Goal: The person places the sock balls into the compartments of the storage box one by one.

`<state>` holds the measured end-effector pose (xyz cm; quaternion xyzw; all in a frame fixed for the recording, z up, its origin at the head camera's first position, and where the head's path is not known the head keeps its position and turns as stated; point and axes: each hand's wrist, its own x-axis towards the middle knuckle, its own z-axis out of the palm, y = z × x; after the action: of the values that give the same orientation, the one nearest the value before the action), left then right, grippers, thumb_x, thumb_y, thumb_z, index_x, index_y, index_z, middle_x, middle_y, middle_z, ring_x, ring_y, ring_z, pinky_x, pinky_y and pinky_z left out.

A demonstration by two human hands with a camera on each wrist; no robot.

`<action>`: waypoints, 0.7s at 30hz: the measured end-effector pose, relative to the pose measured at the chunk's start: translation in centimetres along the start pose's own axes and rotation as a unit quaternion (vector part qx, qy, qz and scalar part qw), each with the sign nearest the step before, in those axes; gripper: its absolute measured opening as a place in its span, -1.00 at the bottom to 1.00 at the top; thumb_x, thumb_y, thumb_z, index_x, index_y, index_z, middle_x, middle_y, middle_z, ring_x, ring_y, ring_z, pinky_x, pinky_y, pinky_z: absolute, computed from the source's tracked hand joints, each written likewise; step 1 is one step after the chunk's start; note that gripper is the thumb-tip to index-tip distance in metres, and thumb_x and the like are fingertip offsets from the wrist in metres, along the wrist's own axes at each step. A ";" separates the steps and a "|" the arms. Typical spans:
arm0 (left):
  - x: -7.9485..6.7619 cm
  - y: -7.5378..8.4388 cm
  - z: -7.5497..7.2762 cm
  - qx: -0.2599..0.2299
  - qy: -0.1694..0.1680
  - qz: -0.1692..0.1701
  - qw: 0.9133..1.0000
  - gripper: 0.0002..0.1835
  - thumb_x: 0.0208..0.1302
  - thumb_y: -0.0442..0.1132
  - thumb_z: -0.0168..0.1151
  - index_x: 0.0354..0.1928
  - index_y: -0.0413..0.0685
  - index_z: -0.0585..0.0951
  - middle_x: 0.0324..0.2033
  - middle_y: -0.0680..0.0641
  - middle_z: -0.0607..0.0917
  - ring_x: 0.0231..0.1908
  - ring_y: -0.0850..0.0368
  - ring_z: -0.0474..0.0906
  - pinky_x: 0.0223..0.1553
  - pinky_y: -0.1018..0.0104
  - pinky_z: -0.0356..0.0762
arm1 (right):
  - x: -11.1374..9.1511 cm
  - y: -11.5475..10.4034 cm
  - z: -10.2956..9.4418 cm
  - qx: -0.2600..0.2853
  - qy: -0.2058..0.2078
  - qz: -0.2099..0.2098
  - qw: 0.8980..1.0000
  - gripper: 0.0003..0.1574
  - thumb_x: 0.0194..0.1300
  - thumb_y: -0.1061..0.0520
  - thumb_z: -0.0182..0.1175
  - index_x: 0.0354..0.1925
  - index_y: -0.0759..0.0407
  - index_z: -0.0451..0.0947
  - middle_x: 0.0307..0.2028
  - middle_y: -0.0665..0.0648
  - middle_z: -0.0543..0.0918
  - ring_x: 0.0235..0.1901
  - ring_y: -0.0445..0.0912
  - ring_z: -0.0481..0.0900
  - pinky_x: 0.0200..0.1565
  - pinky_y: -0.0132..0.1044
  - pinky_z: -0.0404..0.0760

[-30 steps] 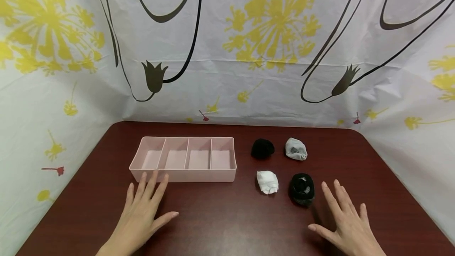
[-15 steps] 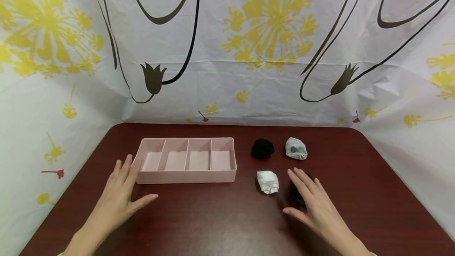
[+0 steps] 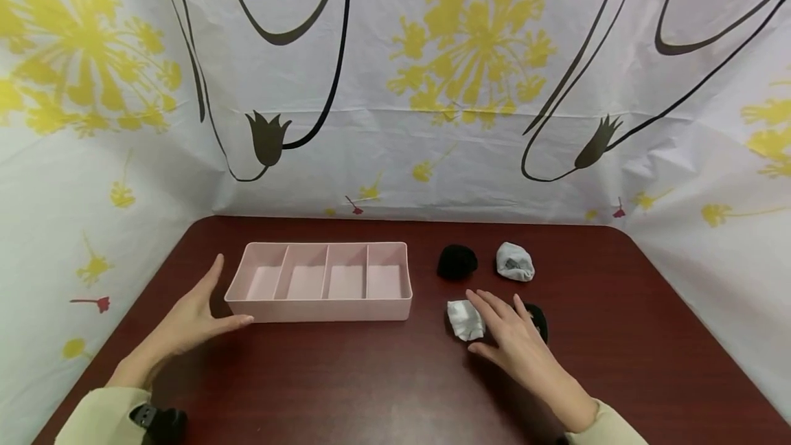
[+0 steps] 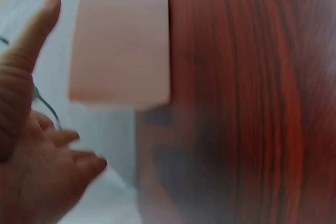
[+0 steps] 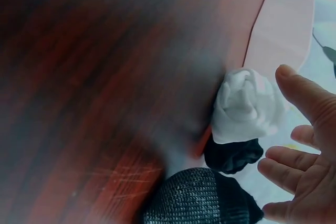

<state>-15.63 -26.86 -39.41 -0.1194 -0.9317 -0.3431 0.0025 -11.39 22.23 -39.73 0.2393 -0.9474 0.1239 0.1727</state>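
Note:
A pink four-part tray (image 3: 321,311) stands on the table, its sections bare. At its left end my left hand (image 3: 188,318) has thumb and fingers spread apart, the thumb tip by the front left corner; the left wrist view shows the palm (image 4: 42,177) beside the tray's end. My right hand (image 3: 516,342) hovers with extended fingers over a white balled-up sock (image 3: 463,321) and a dark knitted one (image 3: 537,321), which it partly hides. In the right wrist view, the thumb is close to the white sock (image 5: 244,108). Neither hand holds anything.
Behind the white one lie a black balled-up sock (image 3: 457,262) and a light grey one (image 3: 514,261). The dark red wooden table (image 3: 346,383) has rounded far corners. A white flower-printed sheet (image 3: 371,88) hangs around it.
My left hand has moved left from in front of the tray to its left end, thumb spreading from the fingers. My right hand has come left over the dark sock toward the white one.

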 end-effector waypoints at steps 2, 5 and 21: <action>0.7 -0.9 -0.1 -0.023 -0.012 0.001 1.000 0.31 -0.04 -0.02 0.45 0.46 -0.06 -0.38 0.42 -0.37 -0.11 0.34 -0.42 -0.06 0.14 -0.34 0.05 | 0.3 0.1 0.3 -0.001 -0.005 0.000 1.000 0.01 -0.19 0.12 0.53 0.26 0.21 0.35 0.10 0.27 0.51 0.09 0.09 0.49 0.14 0.30 0.20; 1.7 -2.2 -0.1 -0.066 -0.032 0.015 0.997 0.30 -0.04 -0.12 0.45 0.47 -0.03 -0.38 0.42 -0.37 -0.10 0.35 -0.42 -0.11 0.15 -0.36 0.00 | 0.5 0.2 0.6 -0.001 -0.011 0.001 1.000 -0.01 -0.17 0.13 0.52 0.25 0.22 0.36 0.07 0.24 0.53 0.07 0.07 0.50 0.15 0.29 0.20; 3.7 -4.9 0.9 -0.146 -0.080 0.063 0.984 0.31 -0.09 -0.31 0.46 0.48 0.06 -0.35 0.41 -0.34 -0.11 0.19 0.41 0.04 -0.02 0.71 0.09 | 1.1 0.4 1.3 -0.017 -0.015 -0.005 1.000 -0.19 -0.20 0.21 0.52 0.10 0.21 0.49 -0.08 0.11 0.62 -0.07 -0.02 0.58 0.15 0.27 0.23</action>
<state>-20.23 -29.13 -42.90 -0.2042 -0.8595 -0.4636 -0.0680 -12.88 21.73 -40.54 0.2427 -0.9507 0.1031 0.1629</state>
